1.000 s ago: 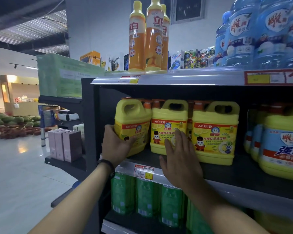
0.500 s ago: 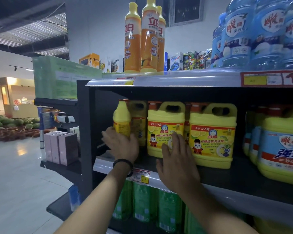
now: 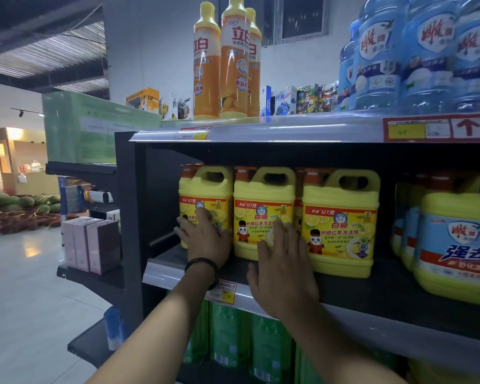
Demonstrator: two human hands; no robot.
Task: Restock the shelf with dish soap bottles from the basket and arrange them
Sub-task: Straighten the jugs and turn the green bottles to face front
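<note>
Three yellow dish soap jugs with handles stand in a row on the middle shelf (image 3: 399, 289). My left hand (image 3: 205, 236), with a black wristband, lies flat against the label of the leftmost jug (image 3: 205, 189), fingers straight. My right hand (image 3: 283, 261) presses its straight fingers on the lower front of the middle jug (image 3: 263, 200). The right jug (image 3: 341, 217) stands untouched beside it. More jugs stand behind the front row, mostly hidden. No basket is in view.
Yellow jugs with blue labels (image 3: 455, 245) stand further right on the same shelf. Tall orange bottles (image 3: 227, 59) and big blue bottles (image 3: 416, 51) stand on the top shelf. Green packs (image 3: 233, 336) fill the shelf below. Pink boxes (image 3: 92, 245) sit on a side shelf.
The leftmost jug, turned side-on half a second ago, now faces front in line with the others. My left hand moved from its side to its front label. My right hand stayed on the middle jug.
</note>
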